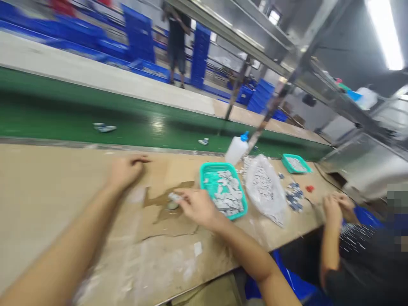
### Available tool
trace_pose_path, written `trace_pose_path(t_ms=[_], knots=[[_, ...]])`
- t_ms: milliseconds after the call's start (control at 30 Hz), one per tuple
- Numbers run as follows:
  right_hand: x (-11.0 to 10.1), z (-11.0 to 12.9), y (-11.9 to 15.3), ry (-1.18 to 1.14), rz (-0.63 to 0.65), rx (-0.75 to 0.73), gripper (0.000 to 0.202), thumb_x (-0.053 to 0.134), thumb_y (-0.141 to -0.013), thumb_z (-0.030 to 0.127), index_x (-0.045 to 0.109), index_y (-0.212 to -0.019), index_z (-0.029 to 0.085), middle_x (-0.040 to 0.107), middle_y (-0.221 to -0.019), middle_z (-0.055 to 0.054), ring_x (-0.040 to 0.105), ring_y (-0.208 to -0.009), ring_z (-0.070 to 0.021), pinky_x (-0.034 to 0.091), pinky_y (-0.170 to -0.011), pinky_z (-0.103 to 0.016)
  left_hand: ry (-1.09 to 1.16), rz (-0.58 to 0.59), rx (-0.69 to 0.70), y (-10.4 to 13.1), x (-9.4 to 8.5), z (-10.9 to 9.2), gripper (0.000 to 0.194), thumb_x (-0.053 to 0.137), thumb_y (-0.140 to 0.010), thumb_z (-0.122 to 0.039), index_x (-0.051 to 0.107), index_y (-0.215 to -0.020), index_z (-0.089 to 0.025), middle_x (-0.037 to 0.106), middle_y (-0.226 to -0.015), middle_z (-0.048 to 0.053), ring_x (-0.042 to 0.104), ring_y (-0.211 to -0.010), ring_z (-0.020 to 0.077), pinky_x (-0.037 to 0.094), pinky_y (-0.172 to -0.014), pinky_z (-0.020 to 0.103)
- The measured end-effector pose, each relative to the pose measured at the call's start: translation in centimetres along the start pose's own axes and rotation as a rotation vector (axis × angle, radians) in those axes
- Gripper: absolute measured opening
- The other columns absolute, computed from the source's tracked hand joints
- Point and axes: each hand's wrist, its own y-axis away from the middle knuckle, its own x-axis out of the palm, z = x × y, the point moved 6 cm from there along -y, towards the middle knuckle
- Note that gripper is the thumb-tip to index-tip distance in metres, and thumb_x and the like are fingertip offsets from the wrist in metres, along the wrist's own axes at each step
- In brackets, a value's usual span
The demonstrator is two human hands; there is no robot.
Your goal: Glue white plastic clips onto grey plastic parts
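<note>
We see one small white piece (pixel 174 196) pinched between thumb and fingers of the right hand (pixel 197 207), above a stained brown patch of the table (pixel 95 178). The left hand (pixel 124 173), farther left, is partly curled and blurred; we cannot tell whether it holds anything. We count one piece in hand, while many white pieces (pixel 228 199) remain in the near green basket (pixel 202 172) just right of it; how much is finished we cannot tell. Farther right lie a plastic bag (pixel 279 204) of small parts and a pile of dark blue parts (pixel 295 196), near a co-worker's hands (pixel 336 206). Beyond the table we see a green belt (pixel 159 125) carrying small items (pixel 105 127), then blue crates (pixel 138 34) and a standing person (pixel 178 38).
</note>
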Motion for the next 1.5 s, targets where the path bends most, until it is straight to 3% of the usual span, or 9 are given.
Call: trace_pose_path(t_ms=[167, 367, 567, 933, 1500], knots=[[0.6, -1.1, 0.3, -0.144, -0.030, -0.044, 0.025, 0.059, -0.092, 0.019, 0.074, -0.112, 0.020, 0.077, -0.095, -0.005, 0.071, -0.071, -0.0163, 0.056, -0.066, -0.024, -0.011, -0.009, -0.001, 0.1, 0.2, 0.1, 0.036, 0.042, -0.071, -0.011, 0.076, -0.081, -0.018, 0.072, -0.113, 0.004, 0.065, -0.109, 0.0204, 0.048, -0.103, 0.030], [0.0, -0.8, 0.8, -0.042, -0.044, -0.174, 0.024, 0.060, -0.092, 0.023, 0.075, -0.110, 0.020, 0.077, -0.088, -0.008, 0.071, -0.072, -0.0181, 0.055, -0.066, -0.026, 0.053, -0.015, 0.012, 0.5, 0.5, 0.3, 0.036, 0.043, -0.075, -0.004, 0.076, -0.083, -0.016, 0.071, -0.113, 0.007, 0.065, -0.109, 0.0197, 0.047, -0.103, 0.030], [-0.1, -0.4, 0.9, 0.032, 0.004, -0.167, 0.021, 0.060, -0.093, 0.025, 0.077, -0.105, 0.024, 0.077, -0.095, -0.007, 0.073, -0.080, -0.0197, 0.058, -0.069, -0.030, 0.146, -0.027, 0.009, 0.2, 0.8, 0.6, 0.041, 0.041, -0.072, 0.001, 0.075, -0.089, -0.014, 0.072, -0.107, 0.008, 0.065, -0.107, 0.0209, 0.047, -0.101, 0.032], [0.6, 0.4, 1.0, 0.134, 0.071, -0.288, 0.022, 0.057, -0.096, 0.024, 0.077, -0.102, 0.018, 0.075, -0.085, -0.006, 0.069, -0.073, -0.0157, 0.053, -0.066, -0.025, 0.182, -0.092, -0.004, 0.0, 0.7, 0.8, 0.043, 0.041, -0.073, 0.002, 0.074, -0.097, -0.011, 0.073, -0.101, 0.011, 0.065, -0.099, 0.0235, 0.048, -0.094, 0.034], [1.0, 0.0, 1.1, 0.210, 0.111, -0.297, 0.026, 0.053, -0.098, 0.030, 0.076, -0.108, 0.022, 0.074, -0.085, -0.006, 0.068, -0.073, -0.0156, 0.053, -0.066, -0.025, 0.233, -0.105, 0.001, -0.1, 0.9, 1.1, 0.042, 0.040, -0.073, 0.003, 0.074, -0.093, -0.012, 0.073, -0.100, 0.008, 0.064, -0.099, 0.0214, 0.046, -0.095, 0.033]])
